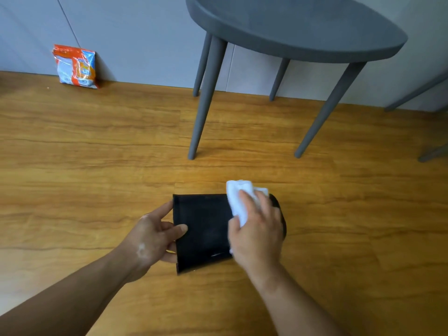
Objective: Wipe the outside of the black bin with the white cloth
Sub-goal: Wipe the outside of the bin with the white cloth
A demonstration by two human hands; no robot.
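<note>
The black bin [206,229] lies on its side on the wooden floor, its open end to the left. My left hand [155,236] grips that open rim, thumb on the upper side and fingers around the edge. My right hand [257,231] holds the crumpled white cloth [238,200] and presses it onto the bin's upper side near the closed right end. Much of that end is hidden under the hand and cloth.
A dark grey table [291,27] stands just beyond the bin, with its front legs [206,103] close behind it. An orange and white plastic packet [75,66] leans on the wall at the far left. More grey furniture legs [417,93] show at the right edge.
</note>
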